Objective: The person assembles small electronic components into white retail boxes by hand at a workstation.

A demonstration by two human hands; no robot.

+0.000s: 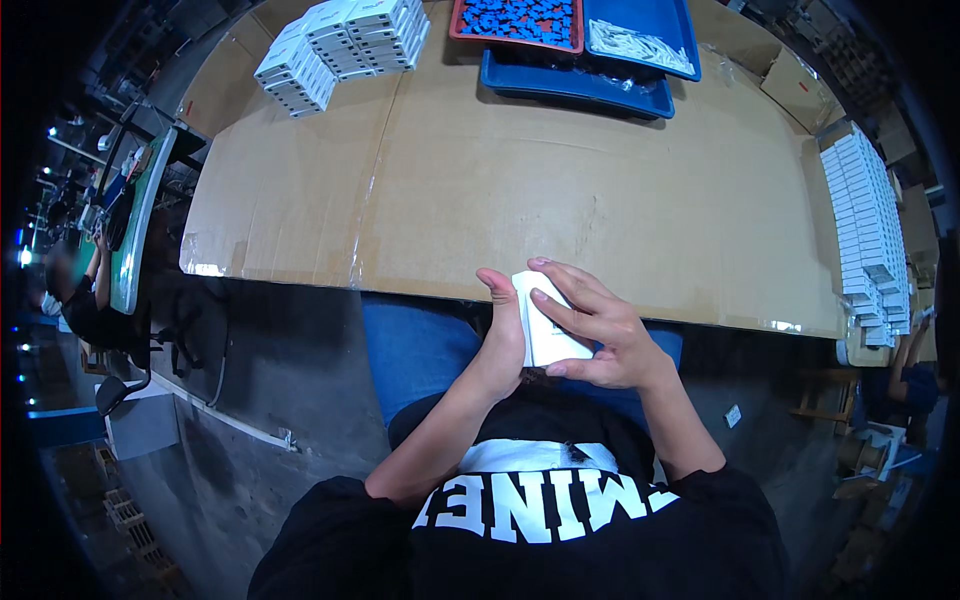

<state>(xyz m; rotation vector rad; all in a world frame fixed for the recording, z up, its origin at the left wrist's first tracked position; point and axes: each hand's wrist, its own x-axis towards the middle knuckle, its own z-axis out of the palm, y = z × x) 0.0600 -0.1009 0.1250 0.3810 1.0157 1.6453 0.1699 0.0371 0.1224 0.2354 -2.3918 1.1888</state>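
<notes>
Just off the near edge of the cardboard-covered table, I hold a small white box-shaped item [543,343] between my two hands. My left hand [502,338] presses its palm along the item's left side, with the thumb pointing up; its other fingers are mostly hidden. From the right, my right hand [612,335] grips it, its fingers across the top face and its thumb at the near edge. Whether the item is one piece or several layers, I cannot tell.
The cardboard-covered table [480,190] bears stacked white cases [365,35] at the far left. Behind its middle stand a red tray [583,30] of small blue pieces and a blue tray [690,50] of white strips, above another blue tray [570,95]. White boxes [860,215] are piled right.
</notes>
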